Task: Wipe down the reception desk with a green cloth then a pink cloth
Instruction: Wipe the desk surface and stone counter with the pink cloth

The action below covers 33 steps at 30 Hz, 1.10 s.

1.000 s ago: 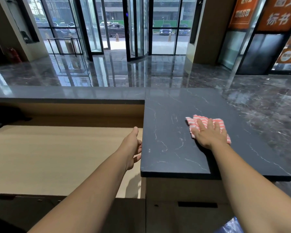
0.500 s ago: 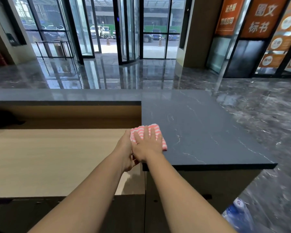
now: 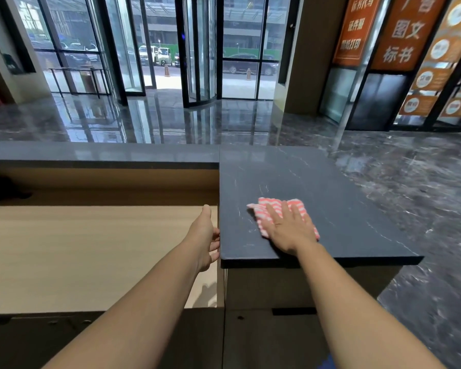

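A pink-and-white striped cloth (image 3: 266, 209) lies flat on the dark marble top of the reception desk (image 3: 330, 198), near its front edge. My right hand (image 3: 288, 230) presses on the cloth with straight, spread fingers and covers most of it. My left hand (image 3: 205, 235) is beside the marble slab's left edge, above the lower wooden counter, fingers relaxed and holding nothing. No green cloth is in view.
A light wooden lower counter (image 3: 91, 249) stretches left of the marble slab, with a dark raised ledge (image 3: 104, 155) behind it. Beyond lie a glossy lobby floor and a revolving glass door (image 3: 197, 62). Orange signs (image 3: 407, 33) hang at the right.
My right hand slid the pink cloth left to the slab's left edge half a second ago, then back right toward the middle. My left hand stayed by the slab's edge.
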Motion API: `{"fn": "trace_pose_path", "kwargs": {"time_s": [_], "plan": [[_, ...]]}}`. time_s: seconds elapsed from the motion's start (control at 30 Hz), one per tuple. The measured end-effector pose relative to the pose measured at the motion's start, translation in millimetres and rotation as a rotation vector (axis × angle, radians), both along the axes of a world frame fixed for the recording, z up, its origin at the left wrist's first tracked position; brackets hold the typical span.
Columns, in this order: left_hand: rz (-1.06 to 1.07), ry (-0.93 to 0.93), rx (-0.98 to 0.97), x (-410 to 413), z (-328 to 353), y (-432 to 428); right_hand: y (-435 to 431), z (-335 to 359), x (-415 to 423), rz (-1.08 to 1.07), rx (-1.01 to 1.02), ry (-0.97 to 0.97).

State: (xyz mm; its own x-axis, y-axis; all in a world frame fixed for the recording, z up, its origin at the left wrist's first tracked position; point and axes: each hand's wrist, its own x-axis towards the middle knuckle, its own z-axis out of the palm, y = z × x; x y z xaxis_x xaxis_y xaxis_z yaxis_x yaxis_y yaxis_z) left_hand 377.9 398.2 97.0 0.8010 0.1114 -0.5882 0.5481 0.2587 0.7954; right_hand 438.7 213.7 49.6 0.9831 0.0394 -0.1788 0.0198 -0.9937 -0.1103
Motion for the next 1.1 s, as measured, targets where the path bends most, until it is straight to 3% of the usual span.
{"fn": "trace_pose_path", "kwargs": {"time_s": [0.17,0.33,0.53,0.7,0.8,0.87,1.1], "plan": [[-0.015,0.002,0.034,-1,1,0,-52,5,4,-0.152,-0.002,0.030],[-0.021,0.002,0.041,-1,-3,2,-23,6,-4,-0.241,0.030,0.010],[-0.016,-0.021,-0.011,-7,-9,2,77,-5,-32,-0.114,0.030,-0.100],[0.001,-0.009,-0.084,-19,-5,8,123,-9,-51,0.049,0.003,-0.066],[-0.008,-0.001,-0.126,-19,-3,7,107,-11,-59,0.223,0.025,-0.131],[0.003,0.006,-0.053,-17,-2,1,86,-13,-64,0.299,0.044,-0.197],[-0.017,-0.112,0.064,-19,0,-28,-15,-15,-67,0.111,0.026,-0.198]]}}
